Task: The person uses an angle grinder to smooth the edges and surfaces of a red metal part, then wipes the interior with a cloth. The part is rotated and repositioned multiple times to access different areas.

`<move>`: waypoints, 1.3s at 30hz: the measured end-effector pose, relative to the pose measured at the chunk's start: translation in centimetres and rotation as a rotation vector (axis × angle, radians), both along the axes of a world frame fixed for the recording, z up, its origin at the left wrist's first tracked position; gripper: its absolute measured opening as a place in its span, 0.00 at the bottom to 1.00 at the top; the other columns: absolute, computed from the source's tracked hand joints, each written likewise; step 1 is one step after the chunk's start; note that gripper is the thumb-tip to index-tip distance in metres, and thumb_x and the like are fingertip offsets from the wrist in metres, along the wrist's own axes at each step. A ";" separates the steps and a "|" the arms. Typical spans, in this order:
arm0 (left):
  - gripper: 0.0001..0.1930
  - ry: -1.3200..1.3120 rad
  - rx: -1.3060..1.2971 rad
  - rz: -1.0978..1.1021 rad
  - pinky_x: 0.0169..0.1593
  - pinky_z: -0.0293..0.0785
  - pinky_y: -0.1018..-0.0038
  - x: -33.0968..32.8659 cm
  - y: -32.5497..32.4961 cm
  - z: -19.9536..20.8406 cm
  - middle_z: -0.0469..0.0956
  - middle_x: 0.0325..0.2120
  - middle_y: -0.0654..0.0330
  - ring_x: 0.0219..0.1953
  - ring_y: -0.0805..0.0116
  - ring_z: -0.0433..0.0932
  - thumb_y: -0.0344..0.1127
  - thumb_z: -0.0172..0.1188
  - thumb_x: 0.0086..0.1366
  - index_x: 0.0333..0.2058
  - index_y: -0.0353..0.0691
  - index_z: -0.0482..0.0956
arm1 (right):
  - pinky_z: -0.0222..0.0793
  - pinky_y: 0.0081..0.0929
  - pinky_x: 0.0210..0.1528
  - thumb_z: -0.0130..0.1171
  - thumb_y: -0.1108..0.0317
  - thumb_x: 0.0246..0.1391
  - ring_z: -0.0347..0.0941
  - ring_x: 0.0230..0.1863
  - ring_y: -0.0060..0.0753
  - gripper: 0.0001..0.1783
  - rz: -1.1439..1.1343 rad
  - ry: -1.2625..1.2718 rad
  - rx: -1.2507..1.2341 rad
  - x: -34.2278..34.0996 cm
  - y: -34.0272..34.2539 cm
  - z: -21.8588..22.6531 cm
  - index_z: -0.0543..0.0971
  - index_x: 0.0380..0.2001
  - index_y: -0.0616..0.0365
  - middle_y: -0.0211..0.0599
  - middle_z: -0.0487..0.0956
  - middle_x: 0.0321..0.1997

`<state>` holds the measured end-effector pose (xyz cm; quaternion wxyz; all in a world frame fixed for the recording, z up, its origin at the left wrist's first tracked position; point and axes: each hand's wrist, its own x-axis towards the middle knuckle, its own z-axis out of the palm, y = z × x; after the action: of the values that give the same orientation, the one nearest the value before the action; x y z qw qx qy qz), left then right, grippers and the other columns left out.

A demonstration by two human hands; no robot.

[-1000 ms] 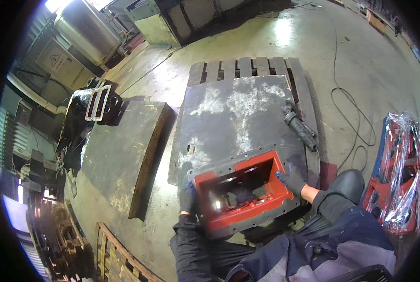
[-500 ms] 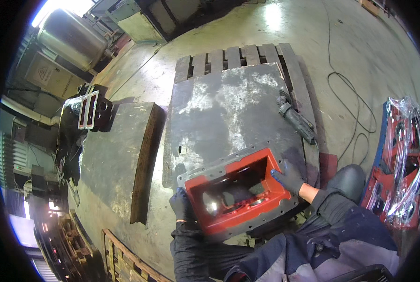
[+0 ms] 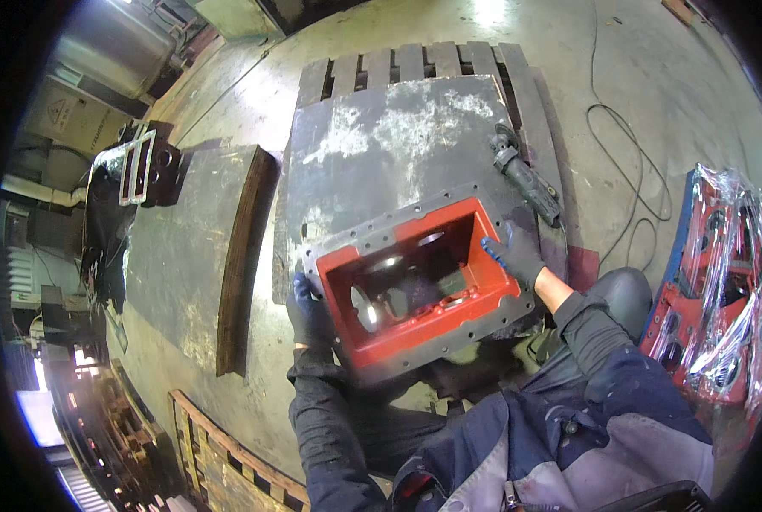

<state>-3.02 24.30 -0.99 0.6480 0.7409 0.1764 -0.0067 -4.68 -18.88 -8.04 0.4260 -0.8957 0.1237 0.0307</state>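
Observation:
A metal housing [image 3: 398, 348], red inside with a bare grey flange full of bolt holes, lies with its hollow side up near the front edge of a dark board [image 3: 355, 141]. Both my hands wear dark gloves with blue fingertips. My left hand [image 3: 310, 311] is closed on the left end of the flange. At the opposite end my right hand [image 3: 519, 254] grips the rim, its blue-tipped digit over the red edge and its other fingers partly hidden. An angle grinder [image 3: 527, 179] rests on the board, beyond my right hand.
Slatted pallet wood [image 3: 402, 64] shows beyond the board. To the left stands another board-topped stack [image 3: 185, 247] bearing a slotted metal part [image 3: 138, 169]. Red castings in clear film [image 3: 713, 290] lie at right. A cable [image 3: 628, 145] loops over the floor.
My view has tilted, so the whole scene sits higher. Against the board, the housing has moved away from me toward the grinder, both hands still holding it.

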 end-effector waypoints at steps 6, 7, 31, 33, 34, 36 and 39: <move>0.30 0.028 -0.507 0.050 0.48 0.80 0.65 -1.3 3.4 -2.9 0.84 0.41 0.54 0.39 0.61 0.82 0.58 0.40 0.82 0.45 0.36 0.82 | 0.73 0.49 0.60 0.68 0.39 0.59 0.78 0.60 0.66 0.45 -0.002 0.014 0.016 -0.1 0.1 -0.7 0.75 0.59 0.75 0.71 0.80 0.57; 0.33 0.085 -0.632 0.058 0.53 0.80 0.65 -1.6 1.8 -1.4 0.86 0.46 0.50 0.43 0.58 0.83 0.59 0.41 0.81 0.50 0.33 0.82 | 0.73 0.49 0.60 0.68 0.39 0.59 0.78 0.60 0.66 0.45 -0.009 0.015 0.033 0.0 -0.7 -1.0 0.75 0.59 0.76 0.71 0.80 0.56; 0.31 0.303 -0.849 0.383 0.52 0.80 0.65 -5.0 -1.5 6.1 0.85 0.47 0.49 0.44 0.58 0.84 0.56 0.44 0.78 0.57 0.30 0.78 | 0.61 0.45 0.31 0.67 0.49 0.64 0.59 0.25 0.38 0.27 0.029 -0.108 -0.258 -0.3 -2.3 -0.5 0.70 0.27 0.62 0.46 0.66 0.22; 0.30 0.328 -0.932 0.359 0.47 0.80 0.67 -4.8 -1.7 6.4 0.86 0.46 0.54 0.41 0.63 0.84 0.57 0.44 0.78 0.57 0.34 0.79 | 0.60 0.42 0.31 0.65 0.52 0.66 0.58 0.26 0.33 0.25 -0.006 -0.138 -0.183 -0.7 -3.3 -2.2 0.70 0.27 0.62 0.43 0.63 0.22; 0.30 0.327 -0.954 0.364 0.47 0.80 0.67 -4.8 -2.2 6.8 0.86 0.46 0.55 0.41 0.63 0.84 0.57 0.43 0.78 0.56 0.34 0.80 | 0.60 0.41 0.31 0.65 0.53 0.66 0.58 0.27 0.31 0.25 -0.016 -0.129 -0.213 -0.8 -3.9 -2.6 0.70 0.27 0.62 0.41 0.63 0.22; 0.31 0.330 -0.973 0.338 0.48 0.80 0.66 -4.8 -2.6 7.7 0.86 0.46 0.54 0.41 0.62 0.84 0.57 0.43 0.78 0.56 0.34 0.80 | 0.59 0.38 0.31 0.64 0.54 0.68 0.57 0.28 0.27 0.24 -0.025 -0.146 -0.173 -1.2 -3.8 -2.2 0.69 0.28 0.62 0.36 0.60 0.23; 0.31 0.322 -1.000 0.259 0.50 0.80 0.64 -4.7 -3.1 8.4 0.85 0.48 0.52 0.43 0.59 0.84 0.57 0.44 0.77 0.57 0.34 0.80 | 0.65 0.36 0.36 0.62 0.54 0.70 0.60 0.33 0.26 0.23 -0.059 -0.138 -0.094 -1.9 -4.8 -3.5 0.71 0.30 0.62 0.35 0.66 0.27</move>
<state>-7.76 21.23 7.37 0.8820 0.3036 0.3387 -0.1234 -6.60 -23.67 -11.52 0.3916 -0.9107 0.1218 -0.0496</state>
